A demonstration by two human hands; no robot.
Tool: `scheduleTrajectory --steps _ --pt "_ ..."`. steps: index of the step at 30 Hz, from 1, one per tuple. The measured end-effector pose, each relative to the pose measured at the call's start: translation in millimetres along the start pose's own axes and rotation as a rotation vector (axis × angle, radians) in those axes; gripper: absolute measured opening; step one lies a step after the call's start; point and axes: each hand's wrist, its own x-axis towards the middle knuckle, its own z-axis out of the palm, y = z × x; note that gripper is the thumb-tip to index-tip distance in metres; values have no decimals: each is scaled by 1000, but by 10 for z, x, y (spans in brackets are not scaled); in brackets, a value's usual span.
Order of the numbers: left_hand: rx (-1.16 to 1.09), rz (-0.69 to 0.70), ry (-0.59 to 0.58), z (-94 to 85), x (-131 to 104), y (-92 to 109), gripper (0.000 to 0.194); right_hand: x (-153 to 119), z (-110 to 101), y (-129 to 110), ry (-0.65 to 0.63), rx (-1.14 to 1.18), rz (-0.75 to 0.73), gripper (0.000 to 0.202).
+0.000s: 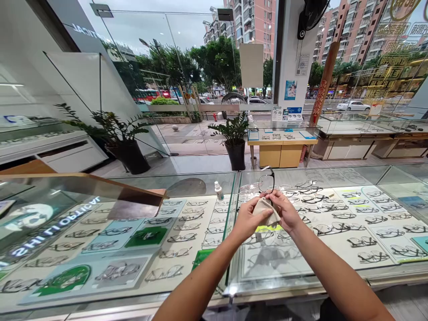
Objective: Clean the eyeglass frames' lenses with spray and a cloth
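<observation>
Above the glass display case, both hands meet at a pair of dark-framed eyeglasses (266,183) and a beige cloth (266,211). My left hand (248,217) is closed on the cloth, its thumb lying across it. My right hand (286,209) pinches the lower part of the glasses, its fingers against the cloth's right edge. One lens stands upright above the fingertips; the other part of the glasses is hidden by the cloth and fingers. A small white spray bottle (218,191) stands on the glass to the left of the hands.
Rows of eyeglasses (334,228) lie inside the glass case (230,285) under both arms. A brown board (133,207) rests on the left. Beyond the case are potted plants (235,154), a wooden display cabinet (282,155) and glass doors (200,67).
</observation>
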Motion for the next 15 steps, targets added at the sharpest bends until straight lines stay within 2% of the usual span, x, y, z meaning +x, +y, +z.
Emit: scheduleTrajectory --steps 4,8,11,15 --pt "8 16 92 28 -13 -3 39 -14 4 55 -13 -25 -11 44" --pt "-5 105 159 46 -20 -28 47 -30 -7 73 1 -50 -17 44" --pt "34 157 160 45 -17 -56 57 -35 -6 59 -19 -79 -42 42" --pt "4 135 110 39 -3 -78 65 -16 -6 10 -4 -110 -105 39"
